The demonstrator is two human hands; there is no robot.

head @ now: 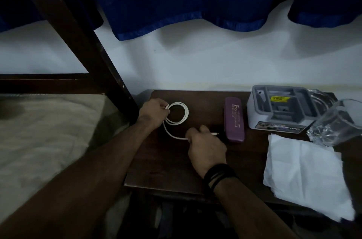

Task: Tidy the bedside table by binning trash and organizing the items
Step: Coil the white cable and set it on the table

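We have a white cable wound into a loose coil on the dark wooden bedside table, toward its back left corner. Our left hand pinches the coil at its left edge, fingers curled round the gathered loops, so the ring of cable fans out to the right of the fingertips. From the bottom of the coil a free length runs down and right into our right hand, whose fingers are curled round it; the cable passes through the fist and its plug end pokes out on the far side, pointing at a purple case that lies just beside it. Right of the case stands a grey and white box, with crumpled clear plastic next to it and a white tissue spread at the table's front right.
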